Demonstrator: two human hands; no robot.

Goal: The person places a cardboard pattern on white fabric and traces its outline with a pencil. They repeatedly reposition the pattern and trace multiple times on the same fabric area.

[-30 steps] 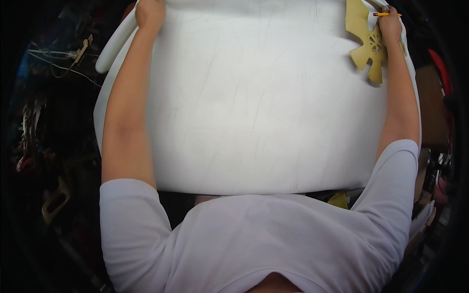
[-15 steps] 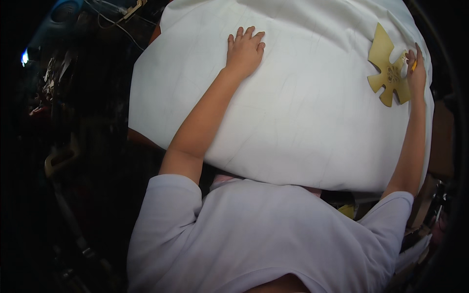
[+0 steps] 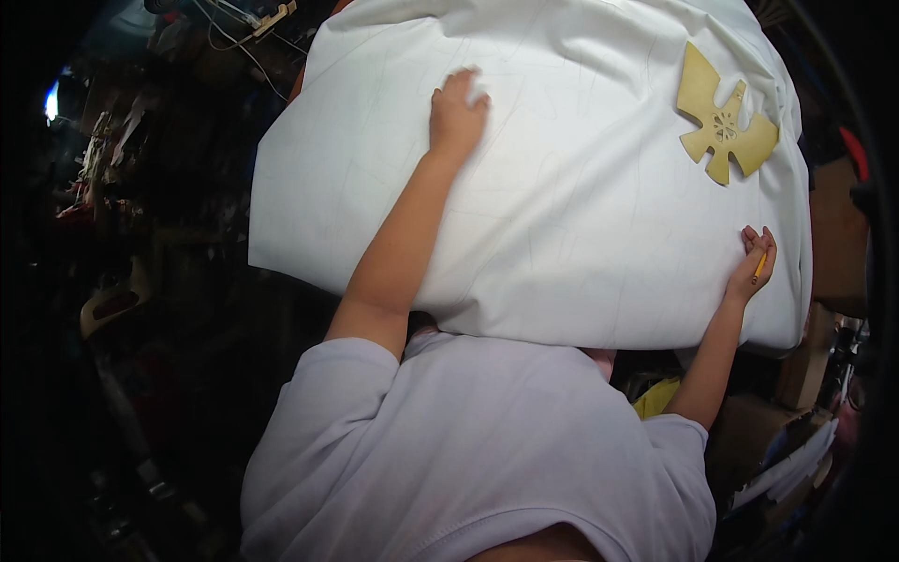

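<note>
A large white sheet of leather-like material (image 3: 375, 215) spreads in front of me, with faint drawn lines across its surface. Toward its far middle lies my left hand (image 3: 459, 117), its fingertips smeared by motion, so I cannot tell whether they grip the sheet. My right hand (image 3: 752, 264), at the near right part of the sheet, is closed round a yellow-orange pencil (image 3: 759, 269). Beyond that hand, apart from it, a flat yellowish template (image 3: 716, 131) with notched edges and small cutouts rests on the sheet.
Folds (image 3: 637, 56) ripple the sheet's far right. Cardboard boxes (image 3: 836, 239) stand past its right edge, and something bright yellow (image 3: 658, 398) shows under its near right side. Cables (image 3: 225, 42) lie at the far left, and dark clutter fills the left side.
My right hand has left the template and come nearer with the pencil. My left hand's fingers were spread flat and are now drawn in. New folds run across the sheet.
</note>
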